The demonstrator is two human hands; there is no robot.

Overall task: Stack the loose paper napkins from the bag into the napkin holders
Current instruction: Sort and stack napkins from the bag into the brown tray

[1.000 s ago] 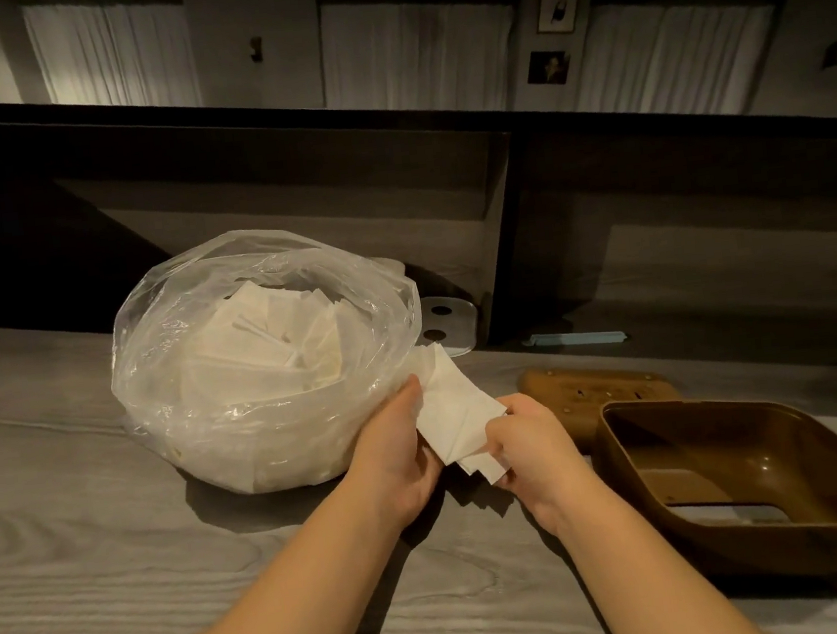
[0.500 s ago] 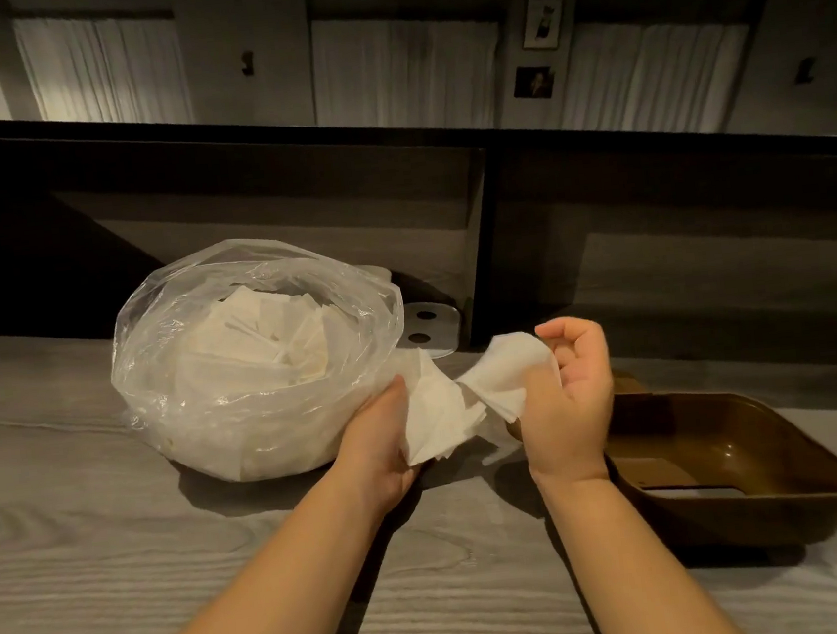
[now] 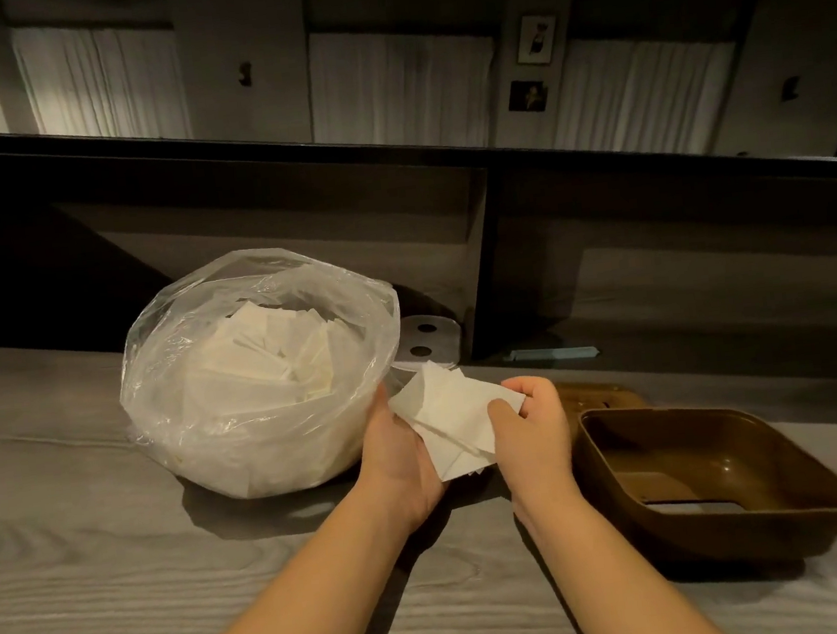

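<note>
Squaring the napkins: my left hand cradles the small stack beside the bag, my right hand pinches its edge. I should align corners before lowering it into the brown holder.

We see a small sheaf of white paper napkins, fanned and uneven, held above the surface between both hands. At nine o'clock from it sits a clear plastic bag, mouth open upward, full of loose white napkins lying at all angles. At three o'clock rests a brown napkin holder, open side up, with a slot in its floor.
</note>
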